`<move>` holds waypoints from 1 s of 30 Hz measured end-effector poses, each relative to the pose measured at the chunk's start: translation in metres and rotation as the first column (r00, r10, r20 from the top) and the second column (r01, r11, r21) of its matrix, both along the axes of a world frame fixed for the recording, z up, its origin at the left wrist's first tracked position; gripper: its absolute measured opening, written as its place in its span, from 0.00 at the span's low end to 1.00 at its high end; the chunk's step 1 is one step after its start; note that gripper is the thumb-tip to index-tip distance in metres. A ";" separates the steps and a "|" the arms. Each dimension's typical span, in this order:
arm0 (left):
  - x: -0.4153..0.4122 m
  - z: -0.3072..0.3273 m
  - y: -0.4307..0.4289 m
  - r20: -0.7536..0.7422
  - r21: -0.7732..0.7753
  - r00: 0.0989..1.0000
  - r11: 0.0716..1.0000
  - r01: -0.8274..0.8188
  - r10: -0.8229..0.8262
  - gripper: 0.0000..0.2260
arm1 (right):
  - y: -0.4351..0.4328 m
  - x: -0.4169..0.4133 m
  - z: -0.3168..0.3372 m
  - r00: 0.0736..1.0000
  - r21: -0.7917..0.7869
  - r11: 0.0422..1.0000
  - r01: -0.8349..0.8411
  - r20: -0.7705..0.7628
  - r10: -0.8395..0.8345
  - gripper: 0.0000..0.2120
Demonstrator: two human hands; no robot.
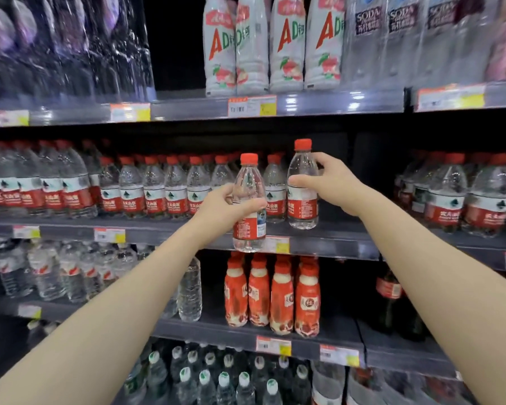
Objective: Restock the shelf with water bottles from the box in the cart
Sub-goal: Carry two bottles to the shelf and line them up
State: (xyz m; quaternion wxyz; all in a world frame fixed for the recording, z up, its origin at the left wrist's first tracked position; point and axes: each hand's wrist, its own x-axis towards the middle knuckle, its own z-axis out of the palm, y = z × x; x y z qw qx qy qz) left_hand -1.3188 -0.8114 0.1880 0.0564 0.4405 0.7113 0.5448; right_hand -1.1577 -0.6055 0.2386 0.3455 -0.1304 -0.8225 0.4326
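I hold two clear water bottles with red caps and red labels at the middle shelf (327,239). My left hand (227,204) grips one bottle (249,229) around its waist, in front of the shelf's edge and slightly lower. My right hand (326,182) grips the other bottle (303,206) by its upper body; it stands upright on or just above the shelf board. A row of matching water bottles (155,188) fills the shelf to the left of both hands. The cart and box are out of view.
Dark open shelf space lies right of my right hand, before more water bottles (450,197). White AD drink bottles (287,45) stand on the shelf above. Red and white drink bottles (281,296) and clear water bottles (189,290) sit on the shelf below.
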 end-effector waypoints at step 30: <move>-0.038 0.005 0.057 0.000 -0.023 0.994 0.994 0.111 -0.111 0.31 | 0.098 -0.092 -0.030 0.974 -0.089 0.972 0.217 0.089 -0.209 0.45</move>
